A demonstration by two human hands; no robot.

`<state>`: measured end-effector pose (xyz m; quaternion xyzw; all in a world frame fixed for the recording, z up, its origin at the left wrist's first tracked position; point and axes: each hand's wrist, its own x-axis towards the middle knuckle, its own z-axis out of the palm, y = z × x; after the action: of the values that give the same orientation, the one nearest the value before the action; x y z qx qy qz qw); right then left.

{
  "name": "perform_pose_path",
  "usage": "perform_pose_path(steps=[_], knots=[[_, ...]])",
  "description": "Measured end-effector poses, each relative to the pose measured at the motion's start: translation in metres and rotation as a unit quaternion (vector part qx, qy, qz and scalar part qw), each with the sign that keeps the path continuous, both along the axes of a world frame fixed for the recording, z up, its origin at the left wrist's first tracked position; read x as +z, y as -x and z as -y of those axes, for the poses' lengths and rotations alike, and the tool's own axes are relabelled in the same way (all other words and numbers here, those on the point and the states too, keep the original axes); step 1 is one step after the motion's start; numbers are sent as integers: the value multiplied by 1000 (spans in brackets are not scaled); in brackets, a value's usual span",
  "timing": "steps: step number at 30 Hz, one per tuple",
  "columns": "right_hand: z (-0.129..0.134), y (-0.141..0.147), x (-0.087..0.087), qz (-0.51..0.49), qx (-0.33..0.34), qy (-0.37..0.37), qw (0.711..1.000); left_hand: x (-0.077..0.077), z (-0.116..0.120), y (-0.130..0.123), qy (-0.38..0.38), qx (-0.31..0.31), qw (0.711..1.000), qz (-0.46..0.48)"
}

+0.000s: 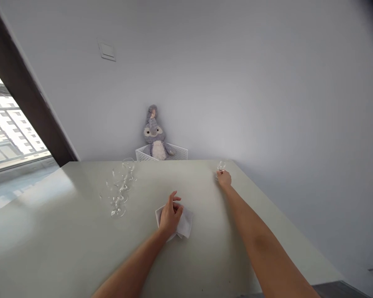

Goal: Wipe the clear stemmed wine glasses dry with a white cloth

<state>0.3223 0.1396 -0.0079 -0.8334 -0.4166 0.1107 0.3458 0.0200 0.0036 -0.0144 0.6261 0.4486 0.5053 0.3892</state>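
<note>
My right hand [224, 178] reaches to the far right part of the table, its fingers closed on the stem of a clear glass [221, 165] that stands upright. Nearer to me, my left hand [171, 215] rests over a folded white cloth [185, 223] with its fingers apart and loosely bent. Several clear stemmed glasses [118, 210] stand close together in a row on the left part of the table.
The pale table [81, 244] reaches to the grey wall. Behind its far edge a grey plush toy [158, 149] sits in a white perforated basket [180, 153]. A window [12, 128] with a dark frame is at the left.
</note>
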Motion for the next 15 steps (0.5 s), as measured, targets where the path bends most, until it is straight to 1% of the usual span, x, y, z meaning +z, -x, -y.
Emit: perform_pose_path(steps=[3,6,8,10,11,13,14,15], knots=[[-1,-3,3,-23,3,-7,1000,0,0,0,11,-3,1000,26],[7,-1,8,-40,-6,-20,999,1,0,-1,20,-3,999,49],[19,8,13,-41,-6,-38,998,2,1,-1,20,2,998,63],[35,27,18,-39,14,-60,997,4,0,-1,14,13,997,81],[46,41,20,-38,42,-72,996,6,-1,0,9,21,995,92],[72,76,25,-39,128,-89,987,10,-3,2,-5,45,992,122],[87,96,27,-36,239,-108,964,12,-4,4,-13,59,988,140],[101,116,28,-32,339,-119,933,15,-5,6,-22,76,984,157]])
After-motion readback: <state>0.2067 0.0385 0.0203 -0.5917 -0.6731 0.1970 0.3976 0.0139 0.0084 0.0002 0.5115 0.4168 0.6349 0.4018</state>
